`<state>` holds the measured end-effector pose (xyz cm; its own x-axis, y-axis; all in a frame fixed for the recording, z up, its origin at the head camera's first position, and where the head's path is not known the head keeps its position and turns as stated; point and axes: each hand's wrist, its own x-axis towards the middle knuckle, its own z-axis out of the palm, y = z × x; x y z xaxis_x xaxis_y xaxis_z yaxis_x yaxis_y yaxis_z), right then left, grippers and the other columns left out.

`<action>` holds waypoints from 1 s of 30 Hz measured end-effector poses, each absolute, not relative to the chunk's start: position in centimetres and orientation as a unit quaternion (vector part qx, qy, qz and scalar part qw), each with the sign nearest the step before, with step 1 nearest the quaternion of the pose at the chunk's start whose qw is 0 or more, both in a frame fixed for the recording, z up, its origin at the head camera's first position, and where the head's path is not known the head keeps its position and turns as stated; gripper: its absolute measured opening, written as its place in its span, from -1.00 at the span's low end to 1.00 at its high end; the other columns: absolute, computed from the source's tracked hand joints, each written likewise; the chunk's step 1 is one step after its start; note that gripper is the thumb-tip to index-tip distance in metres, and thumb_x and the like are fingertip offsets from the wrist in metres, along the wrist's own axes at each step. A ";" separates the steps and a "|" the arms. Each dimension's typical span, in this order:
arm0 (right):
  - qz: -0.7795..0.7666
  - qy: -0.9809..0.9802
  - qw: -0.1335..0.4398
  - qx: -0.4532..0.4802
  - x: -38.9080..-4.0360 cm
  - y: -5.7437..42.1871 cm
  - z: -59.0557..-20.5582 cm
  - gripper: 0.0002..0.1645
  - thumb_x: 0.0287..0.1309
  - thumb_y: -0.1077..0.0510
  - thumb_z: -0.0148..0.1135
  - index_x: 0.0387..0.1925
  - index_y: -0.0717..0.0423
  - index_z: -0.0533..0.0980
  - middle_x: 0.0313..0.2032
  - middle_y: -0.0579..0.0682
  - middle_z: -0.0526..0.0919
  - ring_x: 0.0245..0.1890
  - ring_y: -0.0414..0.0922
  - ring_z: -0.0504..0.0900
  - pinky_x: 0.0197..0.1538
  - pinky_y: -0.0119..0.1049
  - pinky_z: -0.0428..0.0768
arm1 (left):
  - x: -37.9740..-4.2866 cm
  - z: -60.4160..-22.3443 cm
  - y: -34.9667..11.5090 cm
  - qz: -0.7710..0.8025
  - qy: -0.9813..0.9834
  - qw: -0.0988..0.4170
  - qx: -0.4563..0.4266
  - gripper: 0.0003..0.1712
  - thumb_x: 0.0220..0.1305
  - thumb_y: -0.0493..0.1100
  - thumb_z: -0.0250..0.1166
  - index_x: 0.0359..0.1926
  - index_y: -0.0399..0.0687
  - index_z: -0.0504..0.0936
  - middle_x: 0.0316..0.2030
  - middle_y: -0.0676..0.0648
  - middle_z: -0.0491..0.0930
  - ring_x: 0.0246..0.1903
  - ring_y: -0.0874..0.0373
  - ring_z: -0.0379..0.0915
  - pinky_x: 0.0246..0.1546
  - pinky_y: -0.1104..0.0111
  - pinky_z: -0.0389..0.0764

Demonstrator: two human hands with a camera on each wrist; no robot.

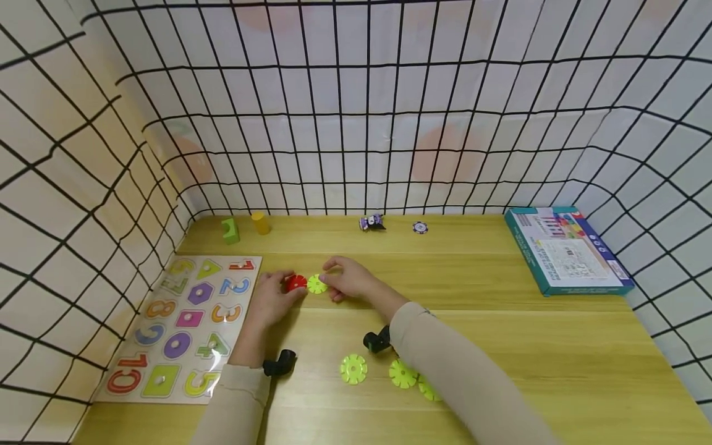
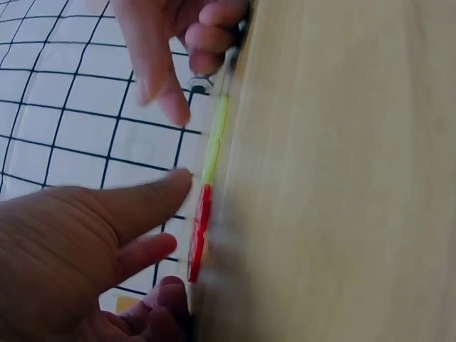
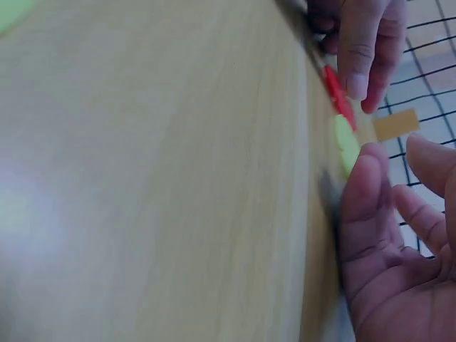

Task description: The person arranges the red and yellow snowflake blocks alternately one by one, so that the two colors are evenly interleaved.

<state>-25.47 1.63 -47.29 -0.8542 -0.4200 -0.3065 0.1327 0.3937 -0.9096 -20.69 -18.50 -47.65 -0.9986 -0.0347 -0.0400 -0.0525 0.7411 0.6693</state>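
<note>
A red notched plastic disc (image 1: 296, 283) and a yellow-green notched disc (image 1: 316, 284) lie flat on the table, edge to edge. My left hand (image 1: 271, 298) is around the red disc's left side, thumb and fingers spread. In the left wrist view, the thumb hovers beside the red disc (image 2: 199, 235) without pinching it. My right hand (image 1: 351, 281) is at the right side of the yellow-green disc, fingers loosely bent. From the right wrist, its fingertips show right by the yellow-green disc (image 3: 347, 146), with the thumb held apart.
Loose yellow-green discs (image 1: 353, 369) lie near the front, some partly under the right sleeve. A number-and-shape puzzle board (image 1: 186, 330) is at left. Behind stand a green block (image 1: 230, 230), yellow cylinder (image 1: 260, 223), purple toy (image 1: 372, 222) and round chip (image 1: 419, 228). A box (image 1: 570, 250) lies at right; black netting surrounds the table.
</note>
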 end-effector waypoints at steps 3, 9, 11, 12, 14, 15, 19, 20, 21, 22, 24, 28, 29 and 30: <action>-0.529 0.800 0.263 -0.105 -24.9 3.2 -47.0 -0.53 0.19 -0.01 0.19 0.08 0.06 0.37 -0.54 0.12 0.59 -0.63 -0.07 0.57 -0.48 -0.23 0.60 | -20.5 -47.3 -17.9 0.359 0.933 0.012 -0.016 -0.35 0.08 0.07 0.35 0.17 -0.04 0.44 -0.04 -0.24 0.30 -0.09 -0.12 0.36 -0.02 0.04 0.39; -0.460 0.842 0.241 -0.144 -22.9 7.9 -46.5 -0.57 0.18 -0.03 0.20 0.04 0.03 0.42 -0.56 0.11 0.58 -0.66 -0.08 0.51 -0.57 -0.30 0.50 | -20.4 -47.5 -16.3 0.356 0.934 0.032 0.028 -0.42 0.11 0.06 0.33 0.15 0.02 0.48 -0.32 -0.10 0.51 -0.37 0.04 0.42 -0.34 0.21 0.47; -0.431 0.856 0.231 -0.167 -22.1 9.7 -46.1 -0.59 0.16 -0.02 0.22 0.02 0.01 0.45 -0.54 0.07 0.56 -0.63 -0.10 0.48 -0.56 -0.30 0.45 | -20.5 -47.7 -15.9 0.367 0.929 0.043 0.034 -0.42 0.13 0.08 0.31 0.17 0.05 0.47 -0.46 -0.03 0.51 -0.52 0.10 0.39 -0.49 0.28 0.42; -0.417 0.862 0.227 -0.178 -21.8 10.7 -45.9 -0.59 0.15 -0.02 0.23 0.02 -0.01 0.46 -0.52 0.04 0.55 -0.61 -0.11 0.46 -0.55 -0.30 0.43 | -20.6 -47.8 -15.7 0.372 0.926 0.047 0.035 -0.42 0.14 0.09 0.30 0.18 0.06 0.46 -0.52 -0.01 0.48 -0.58 0.11 0.38 -0.56 0.29 0.40; -0.398 0.867 0.227 -0.196 -20.9 12.5 -45.4 -0.61 0.13 0.02 0.25 0.01 -0.03 0.48 -0.48 0.00 0.54 -0.56 -0.12 0.45 -0.51 -0.28 0.43 | -20.7 -48.0 -15.5 0.374 0.925 0.053 0.041 -0.40 0.16 0.10 0.27 0.21 0.08 0.43 -0.59 0.04 0.48 -0.68 0.14 0.37 -0.63 0.31 0.38; -0.388 0.869 0.229 -0.203 -20.3 13.4 -45.2 -0.61 0.12 0.03 0.27 0.01 -0.05 0.49 -0.47 -0.03 0.53 -0.54 -0.12 0.44 -0.48 -0.27 0.44 | -20.7 -48.0 -15.4 0.373 0.925 0.057 0.041 -0.40 0.17 0.11 0.26 0.23 0.10 0.41 -0.62 0.05 0.48 -0.71 0.15 0.38 -0.65 0.31 0.38; -0.364 0.870 0.252 -0.217 -18.2 16.3 -44.8 -0.57 0.04 0.07 0.34 0.01 -0.09 0.51 -0.44 -0.08 0.53 -0.51 -0.12 0.46 -0.46 -0.28 0.45 | -20.7 -48.2 -15.2 0.365 0.926 0.080 0.049 -0.39 0.22 0.12 0.20 0.27 0.14 0.35 -0.72 0.07 0.50 -0.81 0.13 0.39 -0.69 0.28 0.37; -0.359 0.870 0.254 -0.222 -17.7 16.8 -44.8 -0.55 0.02 0.07 0.36 0.01 -0.09 0.52 -0.43 -0.08 0.52 -0.50 -0.13 0.45 -0.47 -0.29 0.45 | -20.7 -48.2 -15.2 0.364 0.926 0.087 0.048 -0.40 0.23 0.12 0.18 0.28 0.16 0.34 -0.73 0.07 0.50 -0.82 0.13 0.39 -0.70 0.28 0.37; -0.355 0.870 0.257 -0.227 -17.2 17.1 -44.9 -0.53 0.00 0.06 0.37 0.01 -0.09 0.52 -0.43 -0.07 0.52 -0.52 -0.14 0.44 -0.48 -0.31 0.45 | -20.7 -48.2 -15.2 0.361 0.927 0.089 0.046 -0.41 0.24 0.12 0.17 0.28 0.17 0.35 -0.73 0.07 0.50 -0.82 0.13 0.39 -0.70 0.28 0.37; -0.349 0.871 0.257 -0.233 -16.7 17.3 -45.1 -0.52 -0.02 0.05 0.39 0.01 -0.10 0.52 -0.42 -0.07 0.51 -0.53 -0.15 0.43 -0.50 -0.33 0.44 | -20.7 -48.2 -15.2 0.360 0.928 0.091 0.044 -0.42 0.25 0.12 0.17 0.27 0.17 0.35 -0.74 0.07 0.50 -0.83 0.12 0.39 -0.70 0.27 0.37; -0.331 0.877 0.247 -0.245 -16.0 17.5 -45.3 -0.50 -0.04 0.01 0.40 0.01 -0.13 0.53 -0.41 -0.06 0.48 -0.52 -0.17 0.39 -0.49 -0.35 0.42 | -20.7 -48.2 -15.2 0.356 0.929 0.093 0.040 -0.44 0.26 0.12 0.16 0.26 0.19 0.37 -0.74 0.07 0.50 -0.83 0.11 0.40 -0.71 0.27 0.37; -0.292 0.895 0.216 -0.259 -15.1 17.3 -45.6 -0.50 -0.07 -0.05 0.41 -0.02 -0.18 0.53 -0.41 -0.08 0.44 -0.46 -0.19 0.35 -0.42 -0.32 0.37 | -20.8 -48.2 -15.2 0.353 0.930 0.093 0.036 -0.48 0.27 0.10 0.15 0.24 0.20 0.39 -0.75 0.07 0.50 -0.83 0.11 0.39 -0.72 0.28 0.38; -0.284 0.899 0.209 -0.260 -15.0 17.2 -45.7 -0.51 -0.07 -0.05 0.41 -0.02 -0.18 0.52 -0.41 -0.09 0.43 -0.44 -0.19 0.35 -0.40 -0.30 0.37 | -20.8 -48.2 -15.1 0.353 0.931 0.093 0.035 -0.48 0.27 0.09 0.16 0.24 0.20 0.40 -0.75 0.07 0.50 -0.83 0.11 0.39 -0.72 0.28 0.38; -0.279 0.902 0.205 -0.259 -15.0 17.1 -45.7 -0.52 -0.07 -0.05 0.41 -0.03 -0.18 0.52 -0.41 -0.10 0.42 -0.43 -0.19 0.35 -0.38 -0.28 0.37 | -20.8 -48.2 -15.1 0.353 0.930 0.094 0.033 -0.49 0.27 0.09 0.16 0.24 0.20 0.40 -0.75 0.06 0.50 -0.83 0.11 0.38 -0.73 0.28 0.38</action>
